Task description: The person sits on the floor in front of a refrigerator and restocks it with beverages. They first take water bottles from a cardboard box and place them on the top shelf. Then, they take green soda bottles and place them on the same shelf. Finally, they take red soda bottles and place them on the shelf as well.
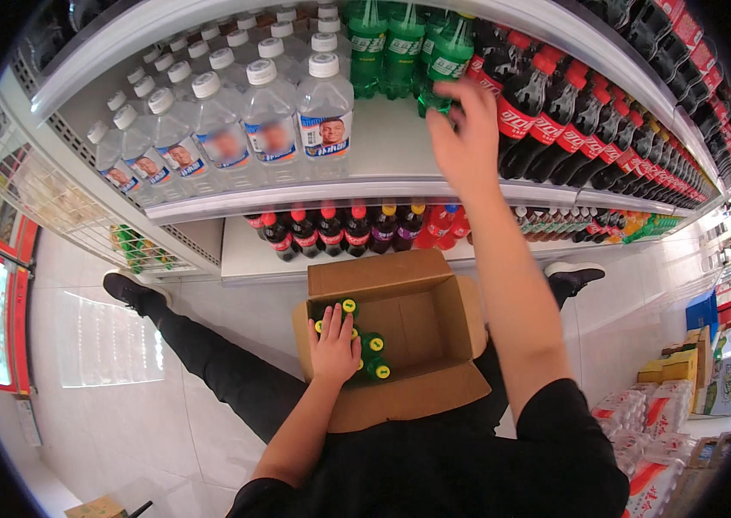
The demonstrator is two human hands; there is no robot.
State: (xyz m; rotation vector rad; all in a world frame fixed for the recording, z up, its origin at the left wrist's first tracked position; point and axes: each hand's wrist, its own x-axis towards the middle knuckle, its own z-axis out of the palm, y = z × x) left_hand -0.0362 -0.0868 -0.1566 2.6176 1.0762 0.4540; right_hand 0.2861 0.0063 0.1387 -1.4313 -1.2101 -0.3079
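Observation:
An unfolded-top cardboard box [404, 395] stands before me between my legs, with several green bottles with yellow caps [375, 344] at its left end. My left hand [335, 346] rests on those caps, fingers spread, gripping none. On the upper shelf [385, 139], my right hand [467, 133] is at the lower part of a tilted green Sprite bottle [451, 57], fingers apart and slightly blurred; whether they touch it cannot be told. More green Sprite bottles [366, 48] stand left of it, and Coca-Cola bottles [521, 110] stand to its right.
Clear bottles with white caps [325, 107] fill the upper shelf's left side. Below, the lower shelf [242, 256] holds cola, purple-labelled and red drink bottles. A wire rack [80, 188] and a red-framed cooler [19, 324] are at left. Shrink-wrapped packs [653, 447] lie at lower right.

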